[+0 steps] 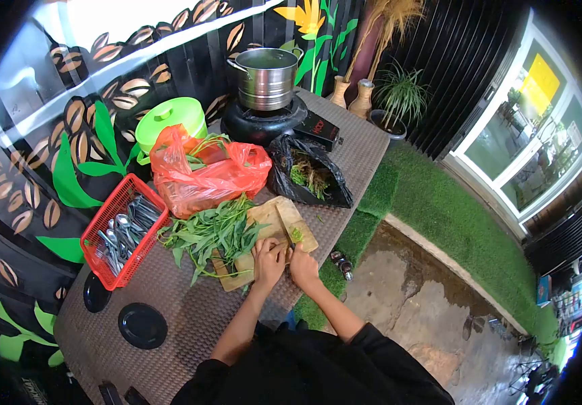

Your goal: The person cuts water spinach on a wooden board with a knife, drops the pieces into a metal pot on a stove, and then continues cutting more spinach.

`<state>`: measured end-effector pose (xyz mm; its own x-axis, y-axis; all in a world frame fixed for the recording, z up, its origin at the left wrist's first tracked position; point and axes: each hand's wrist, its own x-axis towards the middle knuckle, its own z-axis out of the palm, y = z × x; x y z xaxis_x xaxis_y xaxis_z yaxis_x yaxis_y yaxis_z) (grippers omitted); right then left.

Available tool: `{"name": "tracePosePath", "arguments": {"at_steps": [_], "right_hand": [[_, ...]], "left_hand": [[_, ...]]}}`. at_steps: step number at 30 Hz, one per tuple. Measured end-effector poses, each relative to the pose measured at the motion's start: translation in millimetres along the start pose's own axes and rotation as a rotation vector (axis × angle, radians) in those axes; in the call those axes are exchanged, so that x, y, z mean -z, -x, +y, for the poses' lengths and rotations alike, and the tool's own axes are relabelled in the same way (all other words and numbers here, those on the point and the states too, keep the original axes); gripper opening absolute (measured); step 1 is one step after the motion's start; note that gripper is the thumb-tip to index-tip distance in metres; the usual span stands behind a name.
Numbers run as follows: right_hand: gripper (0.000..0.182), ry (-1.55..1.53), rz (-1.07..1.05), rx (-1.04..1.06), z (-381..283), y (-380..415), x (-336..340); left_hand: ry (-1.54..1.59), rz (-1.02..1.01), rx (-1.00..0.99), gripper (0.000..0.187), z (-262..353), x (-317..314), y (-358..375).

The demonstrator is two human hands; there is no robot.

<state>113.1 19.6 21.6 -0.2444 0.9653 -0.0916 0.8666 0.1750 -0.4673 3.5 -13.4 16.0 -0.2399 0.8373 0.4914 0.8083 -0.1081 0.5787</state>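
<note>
On a wooden cutting board [264, 214] my right hand [304, 267] is closed round the handle of a knife [283, 224], whose blade points away from me across the board. Just left of it, my left hand [268, 263] is closed, fingertips pressed down on leafy greens at the board; most of what it grips is hidden under the fingers. A heap of long-leaved greens [213, 234] spreads over the board's left side and onto the table. Small chopped green bits [296, 234] lie right of the blade.
Behind the board are a red plastic bag [203, 179] and a black bag of trimmings [308, 177]. A steel pot [267, 81] stands on a stove [257, 125], near a green lidded pot [169, 125]. Leftward are a red cutlery basket [125, 229] and black plates [142, 325]. The woven table [196, 297] ends at right.
</note>
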Motion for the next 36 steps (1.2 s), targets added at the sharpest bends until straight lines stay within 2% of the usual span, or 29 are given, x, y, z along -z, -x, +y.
{"name": "tracePosePath", "arguments": {"at_steps": [8, 10, 13, 17, 20, 23, 25, 26, 29, 30, 33, 36], "right_hand": [[0.037, -0.021, -0.071, 0.066, 6.8, -0.2, 14.0], [0.038, -0.024, -0.072, 0.007, 0.6, 8.0, 10.6], [0.036, -0.056, -0.084, -0.098, -15.1, 15.8, 7.8], [0.033, -0.075, -0.014, 0.0, -10.8, -7.0, 4.4], [0.032, -0.048, 0.007, 0.025, -4.9, 6.5, 0.2], [0.031, -0.005, -0.07, -0.054, -14.6, 20.4, -2.0], [0.039, -0.012, -0.028, -0.002, -14.9, 13.0, -6.3], [0.037, -0.053, 0.023, 0.026, -10.7, 8.4, -5.3], [0.036, -0.043, 0.024, 0.05, -10.0, 8.1, 6.2], [0.03, -0.075, -0.047, 0.024, -13.4, 16.0, 10.9], [0.033, 0.009, -0.047, -0.047, -16.7, 25.4, -5.4], [0.033, -0.019, -0.016, 0.003, -11.3, 10.3, -4.6]], "left_hand": [[0.072, -0.01, 0.008, 0.02, -8.2, -6.2, 2.8], [0.109, -0.063, 0.073, 0.028, -8.2, -5.6, 3.2], [0.095, -0.086, 0.068, 0.034, -9.3, -5.5, 2.7], [0.128, -0.074, 0.085, 0.027, -7.5, -6.3, 3.6], [0.179, 0.034, 0.097, 0.022, -9.4, -8.4, 2.3], [0.226, -0.012, 0.153, 0.025, -8.0, -5.8, 2.6], [0.222, -0.067, 0.202, 0.029, -8.0, -6.7, 2.3], [0.221, -0.053, 0.216, 0.026, -11.3, -10.0, 3.1], [0.22, -0.038, 0.223, 0.026, -12.7, -11.7, 4.3], [0.224, -0.017, 0.19, 0.025, -12.1, -10.1, 3.6], [0.242, -0.019, 0.146, 0.022, -11.5, -8.0, 2.5], [0.189, -0.015, 0.128, 0.016, -8.0, -7.7, 4.5]]}}
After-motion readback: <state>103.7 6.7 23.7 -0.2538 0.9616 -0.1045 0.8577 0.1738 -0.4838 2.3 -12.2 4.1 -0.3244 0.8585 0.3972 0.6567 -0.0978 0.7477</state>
